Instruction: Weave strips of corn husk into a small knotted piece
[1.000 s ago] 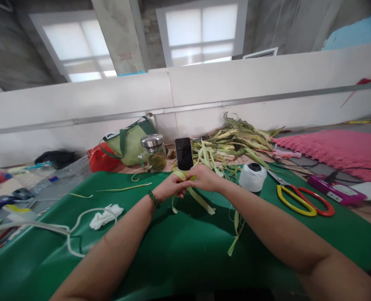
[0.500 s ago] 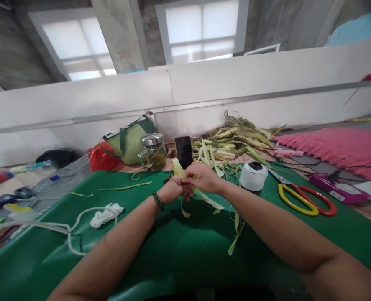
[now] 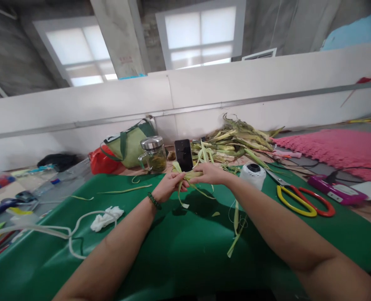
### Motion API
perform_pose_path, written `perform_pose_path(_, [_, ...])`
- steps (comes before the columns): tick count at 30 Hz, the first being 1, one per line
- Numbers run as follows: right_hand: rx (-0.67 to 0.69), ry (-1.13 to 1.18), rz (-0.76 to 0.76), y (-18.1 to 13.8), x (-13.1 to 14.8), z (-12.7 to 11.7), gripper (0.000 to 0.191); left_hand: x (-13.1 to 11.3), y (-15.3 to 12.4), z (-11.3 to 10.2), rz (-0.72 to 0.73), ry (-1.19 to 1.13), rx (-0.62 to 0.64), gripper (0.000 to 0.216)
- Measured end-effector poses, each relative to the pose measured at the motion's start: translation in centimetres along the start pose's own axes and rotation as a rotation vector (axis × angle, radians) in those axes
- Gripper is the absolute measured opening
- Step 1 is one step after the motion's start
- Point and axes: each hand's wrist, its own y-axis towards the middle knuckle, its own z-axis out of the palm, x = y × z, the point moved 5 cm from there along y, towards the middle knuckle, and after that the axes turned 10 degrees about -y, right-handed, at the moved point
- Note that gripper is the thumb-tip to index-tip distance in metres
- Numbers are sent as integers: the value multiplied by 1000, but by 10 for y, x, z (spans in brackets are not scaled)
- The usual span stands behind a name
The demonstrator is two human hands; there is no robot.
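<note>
Pale green corn husk strips (image 3: 183,205) are stretched between my two hands above the green mat, their loose ends hanging down. My left hand (image 3: 166,187), with a dark green bead bracelet (image 3: 154,201) at its wrist, pinches the strips between thumb and fingers. On the other side my right hand (image 3: 211,173) is closed on the same husk, its fingertips partly hidden. Right behind the hands a dark phone (image 3: 183,155) stands upright. A white spool of thread (image 3: 252,176) is beside my right forearm, and husk scraps with thin thread (image 3: 236,228) lie nearer me.
Scissors (image 3: 296,200) with yellow and red handles lie at right, near a purple power strip (image 3: 336,188). A husk pile (image 3: 238,136), a lidded glass mug (image 3: 154,155) and a green bag (image 3: 131,144) line the back. Crumpled tissue (image 3: 106,218) and a white cord (image 3: 70,234) are at left.
My hands have moved slightly apart, and more of the husk shows between them. My left hand has lowered a little. The view has tilted slightly upward.
</note>
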Motion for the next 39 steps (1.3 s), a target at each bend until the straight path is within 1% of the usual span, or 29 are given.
perform_pose_path(1, [43, 47, -19, 0, -1, 1, 37, 0, 0, -1, -7, -9, 6, 44])
perform_pose_path(2, [57, 117, -39, 0, -1, 1, 39, 0, -1, -2, -19, -8, 16, 44])
perform_pose_path(5, [-3, 342, -17, 0, -1, -1, 46, 1, -3, 0, -53, 21, 76, 45])
perform_pose_path(7, [-57, 413, 46, 1, -1, 0, 49, 2, -5, 4, -71, 66, 124, 47])
perform_pose_path(9, [-101, 426, 119, 1, 0, 2, 51, 2, -7, 6, -92, 98, 131, 47])
perform_pose_path(10, [-97, 404, 143, 1, 1, 4, 51, 2, -7, 5, -97, 96, 115, 46])
perform_pose_path(12, [-27, 279, 138, 0, 3, 8, 50, 1, -6, 2, -86, 52, 52, 44])
perform_pose_path(15, [117, 58, -3, -1, 9, 15, 41, -2, -4, -4, -50, -21, -29, 41])
perform_pose_path(17, [153, 40, -83, -2, 11, 18, 33, -4, -3, -6, -16, -31, -53, 41])
perform_pose_path(20, [112, 26, -130, -1, 10, 18, 31, -7, -3, -6, 25, -10, -53, 43])
perform_pose_path(23, [18, -115, -170, -1, 11, 13, 38, -8, -4, -3, 18, 24, -31, 43])
perform_pose_path(25, [-7, -191, -178, -2, 12, 10, 42, -11, -5, -2, 39, 78, -35, 40])
perform_pose_path(28, [-9, -252, -165, -3, 14, 7, 41, -10, -5, -1, 34, 170, -26, 34])
perform_pose_path(31, [-10, -298, -164, -4, 17, 6, 36, -6, -5, 1, -3, 234, -8, 35])
perform_pose_path(35, [20, -280, -172, -6, 19, 3, 32, -3, -1, 1, 47, 318, -7, 34])
perform_pose_path(39, [62, -243, -177, -7, 15, -3, 33, -4, 3, -4, 100, 366, -44, 31])
